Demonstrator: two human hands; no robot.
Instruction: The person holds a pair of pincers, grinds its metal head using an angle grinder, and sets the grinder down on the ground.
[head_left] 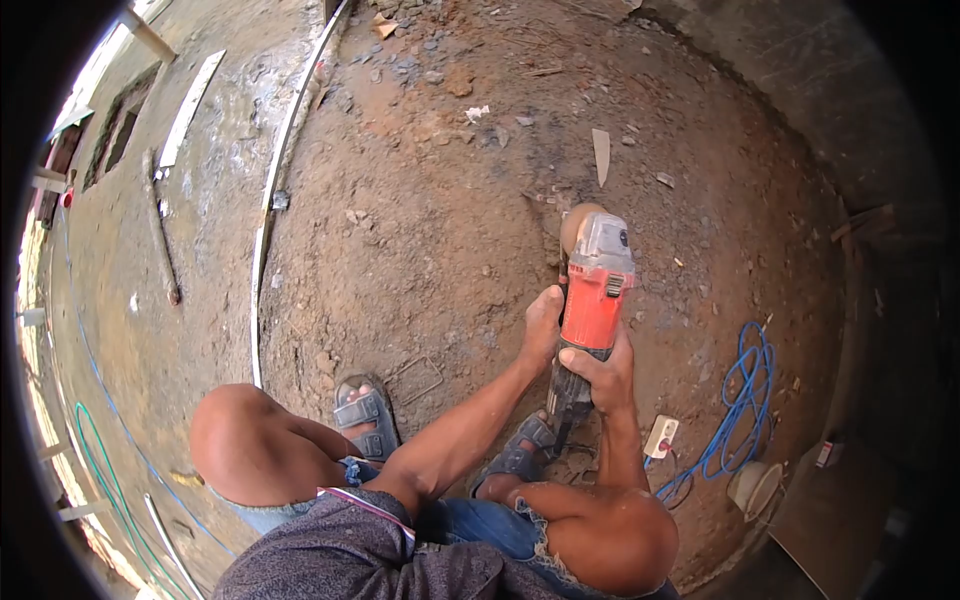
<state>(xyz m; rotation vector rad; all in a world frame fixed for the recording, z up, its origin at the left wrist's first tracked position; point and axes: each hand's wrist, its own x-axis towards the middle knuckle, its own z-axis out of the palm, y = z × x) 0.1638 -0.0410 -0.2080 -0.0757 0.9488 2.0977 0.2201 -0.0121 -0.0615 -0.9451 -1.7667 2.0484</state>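
A red angle grinder (590, 310) with a grey head and a black rear body stands out in front of my legs. My right hand (603, 375) is wrapped round its body, thumb across the top. At the grinder's head shows a tan disc (577, 228). My left hand (543, 322) is closed close against the grinder's left side, beside a thin dark edge (563, 270); whether that edge belongs to the tool or to a separate piece I cannot tell. Beyond the disc, a pale pointed sliver (601, 157) lies on the dirt.
A white socket block (661, 437) with a plug in it sits right of my foot, near a coiled blue cable (735, 400). A long pale strip (268, 200) crosses the ground at left. A stick (160, 230) and a white board (192, 108) lie beyond it.
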